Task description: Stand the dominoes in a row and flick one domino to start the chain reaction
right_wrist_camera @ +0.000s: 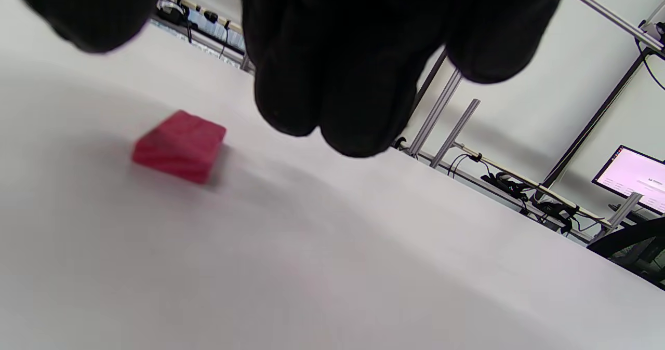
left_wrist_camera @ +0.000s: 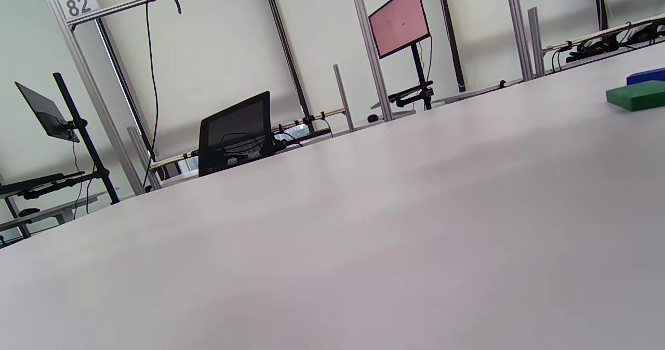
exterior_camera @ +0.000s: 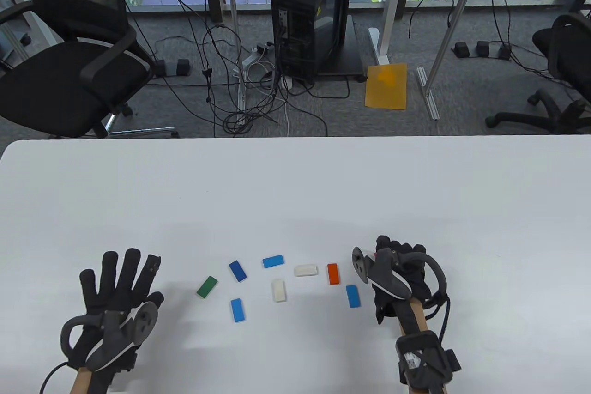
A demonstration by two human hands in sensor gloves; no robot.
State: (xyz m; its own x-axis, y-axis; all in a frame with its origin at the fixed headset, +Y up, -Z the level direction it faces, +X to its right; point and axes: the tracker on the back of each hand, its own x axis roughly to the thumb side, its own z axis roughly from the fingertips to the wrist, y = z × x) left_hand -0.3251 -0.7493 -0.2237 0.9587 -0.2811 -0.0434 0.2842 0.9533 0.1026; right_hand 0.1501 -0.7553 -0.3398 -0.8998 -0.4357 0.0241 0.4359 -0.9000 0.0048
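Several dominoes lie flat and scattered on the white table (exterior_camera: 295, 181): a green one (exterior_camera: 207, 286), a dark blue one (exterior_camera: 237, 270), light blue ones (exterior_camera: 273, 261) (exterior_camera: 238, 310) (exterior_camera: 353, 295), two white ones (exterior_camera: 306, 269) (exterior_camera: 279, 290) and an orange-red one (exterior_camera: 333, 273). None stands upright. My left hand (exterior_camera: 120, 278) rests flat left of them, fingers spread and empty. My right hand (exterior_camera: 397, 251) hovers at the right end with fingers curved downward. In the right wrist view its fingertips (right_wrist_camera: 337, 106) hang above a red domino (right_wrist_camera: 179, 145) without touching it. The left wrist view shows the green domino (left_wrist_camera: 636, 95) and the dark blue one (left_wrist_camera: 647, 76).
Bare white tabletop stretches beyond and to both sides of the dominoes. The table's far edge (exterior_camera: 295, 137) runs across the middle of the table view. Behind it are office chairs (exterior_camera: 69, 66), a computer tower (exterior_camera: 314, 20) and cables on the floor.
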